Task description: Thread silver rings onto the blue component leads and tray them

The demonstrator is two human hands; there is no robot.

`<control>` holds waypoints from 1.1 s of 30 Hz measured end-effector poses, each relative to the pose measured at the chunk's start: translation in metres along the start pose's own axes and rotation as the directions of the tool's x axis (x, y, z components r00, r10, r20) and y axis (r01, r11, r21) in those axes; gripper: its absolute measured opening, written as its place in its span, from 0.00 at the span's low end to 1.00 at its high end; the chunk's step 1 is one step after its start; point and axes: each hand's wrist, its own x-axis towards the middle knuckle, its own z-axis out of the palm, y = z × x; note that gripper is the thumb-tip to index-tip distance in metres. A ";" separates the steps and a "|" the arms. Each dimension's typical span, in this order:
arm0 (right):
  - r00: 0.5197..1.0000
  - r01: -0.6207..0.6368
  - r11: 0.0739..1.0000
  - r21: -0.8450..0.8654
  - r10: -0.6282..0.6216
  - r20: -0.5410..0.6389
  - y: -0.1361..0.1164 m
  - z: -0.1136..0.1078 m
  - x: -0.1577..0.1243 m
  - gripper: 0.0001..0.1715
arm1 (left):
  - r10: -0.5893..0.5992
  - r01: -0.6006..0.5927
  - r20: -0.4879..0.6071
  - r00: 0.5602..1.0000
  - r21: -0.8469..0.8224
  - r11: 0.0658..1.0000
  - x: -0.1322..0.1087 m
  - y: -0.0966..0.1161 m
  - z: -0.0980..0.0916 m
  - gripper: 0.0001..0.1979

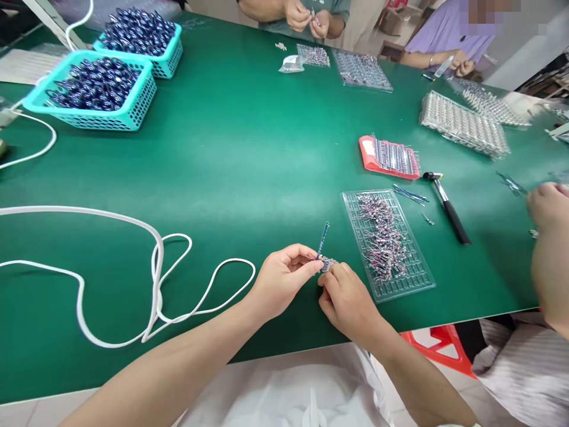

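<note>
My left hand (284, 279) pinches a narrow blue strip (323, 238) between thumb and fingers, and its free end points up and away from me. Close against it, my right hand (349, 296) has its fingers curled over a small cluster of silvery parts (328, 263) beneath the fingertips. What exactly the right fingers grip is hidden. Right of my hands, a clear plastic tray (415, 270) bears a heap of small parts with thin wire leads (384, 240). Past the tray's far corner lie several loose blue strips (409, 194).
A hammer (448, 210) and a red packet of wired parts (393, 157) lie beyond the tray. White cable (160, 273) loops across the left. Turquoise baskets (133, 112) hold dark shiny rings. Stacked trays (464, 124) stand far right. Co-workers' hands (549, 204) work around the green table (249, 154).
</note>
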 end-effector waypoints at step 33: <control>0.966 0.060 0.966 0.252 0.007 -0.258 0.000 0.008 -0.035 0.22 | -0.026 0.027 -0.045 0.999 0.037 0.999 0.002 0.000 0.000 0.08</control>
